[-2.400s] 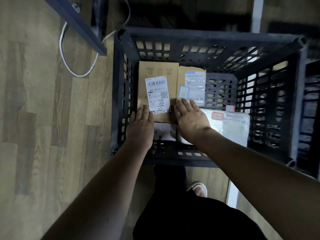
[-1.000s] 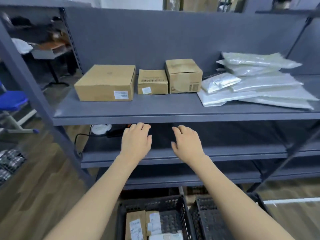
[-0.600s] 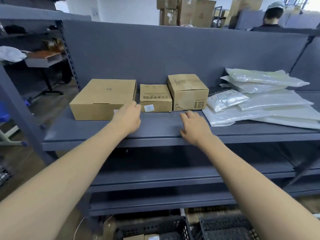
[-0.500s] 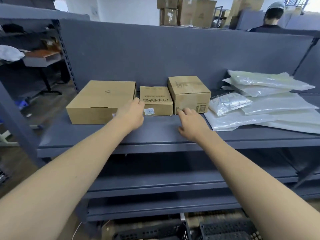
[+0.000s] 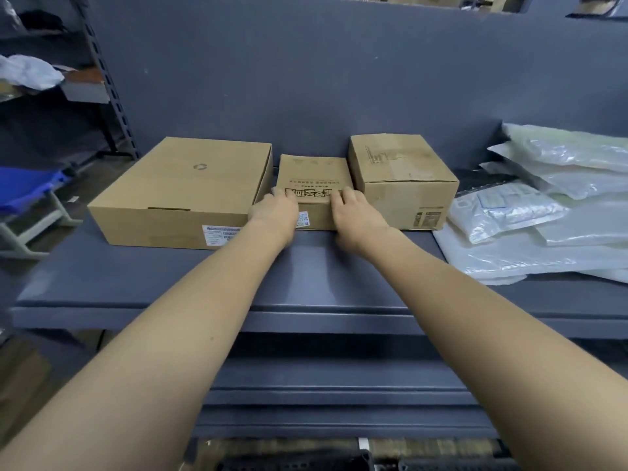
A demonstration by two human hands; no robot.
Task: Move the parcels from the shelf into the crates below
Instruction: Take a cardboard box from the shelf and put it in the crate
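Moved: your hands have come forward from the shelf (image 5: pixel 306 287) edge onto the small box (image 5: pixel 311 185).
Left hand (image 5: pixel 275 212): fingers curled over its near left top edge.
Right hand (image 5: pixel 353 215): gripping its near right edge.
Small box: frame centre, between large box (image 5: pixel 183 188) and taller box (image 5: pixel 401 178).

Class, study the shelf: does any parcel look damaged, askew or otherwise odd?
Little stands out. The right box looks worn, its top creased and scuffed. The plastic mailers lie in a loose, slanting heap. The small middle box, touched by both hands, sits square.
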